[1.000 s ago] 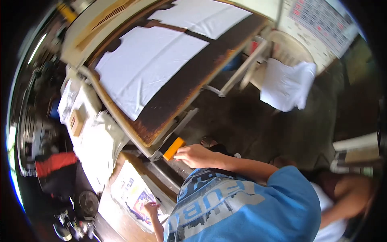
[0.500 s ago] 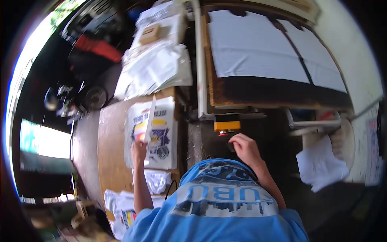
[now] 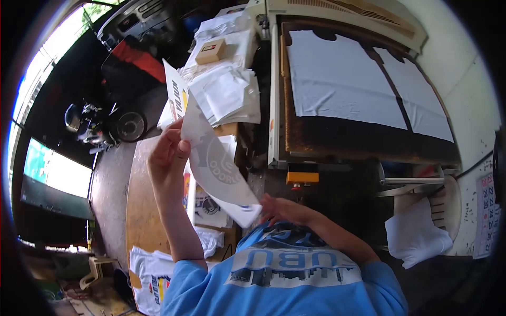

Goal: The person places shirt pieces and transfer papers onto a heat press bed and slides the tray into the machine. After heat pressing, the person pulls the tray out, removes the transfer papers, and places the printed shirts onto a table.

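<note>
Curled white printed sheet (image 3: 211,158), held up, brown wooden surface (image 3: 139,200) at 8 o'clock. Left hand (image 3: 167,162), 9 o'clock: grip clamped on edge. Right hand (image 3: 287,211), 4 o'clock, by lower corner: grip cannot be told.

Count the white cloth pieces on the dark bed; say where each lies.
2. The left piece and the right piece lie side by side on the dark bed, with a gap between them. Any layers underneath would be hidden.

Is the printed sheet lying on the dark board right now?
No, the left hand holds the printed sheet raised, away from the dark board.
</note>
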{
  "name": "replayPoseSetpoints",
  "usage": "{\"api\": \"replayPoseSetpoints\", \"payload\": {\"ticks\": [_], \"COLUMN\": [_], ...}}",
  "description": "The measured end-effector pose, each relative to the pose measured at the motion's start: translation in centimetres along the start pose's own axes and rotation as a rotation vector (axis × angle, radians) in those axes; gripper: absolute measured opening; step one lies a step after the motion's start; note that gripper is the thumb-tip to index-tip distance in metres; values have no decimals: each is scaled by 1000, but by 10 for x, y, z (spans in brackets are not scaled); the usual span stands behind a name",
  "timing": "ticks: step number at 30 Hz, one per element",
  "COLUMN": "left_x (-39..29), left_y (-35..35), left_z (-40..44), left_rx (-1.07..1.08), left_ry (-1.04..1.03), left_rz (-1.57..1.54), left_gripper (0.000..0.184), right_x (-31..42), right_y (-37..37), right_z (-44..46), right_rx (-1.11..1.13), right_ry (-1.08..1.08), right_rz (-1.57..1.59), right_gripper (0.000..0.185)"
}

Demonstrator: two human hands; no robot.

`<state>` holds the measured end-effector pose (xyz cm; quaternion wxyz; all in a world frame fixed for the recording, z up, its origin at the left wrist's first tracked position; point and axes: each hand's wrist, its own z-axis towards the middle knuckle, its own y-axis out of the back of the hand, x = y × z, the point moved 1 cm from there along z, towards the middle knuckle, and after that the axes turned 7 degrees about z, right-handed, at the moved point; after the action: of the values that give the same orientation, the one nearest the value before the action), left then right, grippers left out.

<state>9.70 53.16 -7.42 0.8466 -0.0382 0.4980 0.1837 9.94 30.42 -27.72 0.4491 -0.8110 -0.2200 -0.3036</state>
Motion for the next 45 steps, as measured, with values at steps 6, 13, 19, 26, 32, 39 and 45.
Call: {"api": "replayPoseSetpoints", "payload": {"ticks": [6,13,19,26,32,39,45], "left_x": [-18,176,190,160,165,182,175], "left_y": [-48,-62,-201,-263,-250,-201,-137], "left_z": [29,40,-20,-38,-40,-27,-23], "left_rx": [13,-51,313,780,509,186,80], "left_ry": [-138,269,226,65,25,-184,-260], "left_rz": [-155,-176,712,815,996,911,1060], "left_gripper": [23,46,64,85,81,48,50], "right_x": [72,192,228,240,284,292,280], "right_y": [-6,103,205,189,136,108,104], "right_z": [-45,-102,-125,-99,-127,-143,-175], "right_rx": [229,-372,-464,-355,182,423,470], "right_ry": [335,765,763,636,755,775,942], "right_rz": [368,269,409,624,891,973,998], "right_gripper": [56,46,35,20,26,28,24]}}
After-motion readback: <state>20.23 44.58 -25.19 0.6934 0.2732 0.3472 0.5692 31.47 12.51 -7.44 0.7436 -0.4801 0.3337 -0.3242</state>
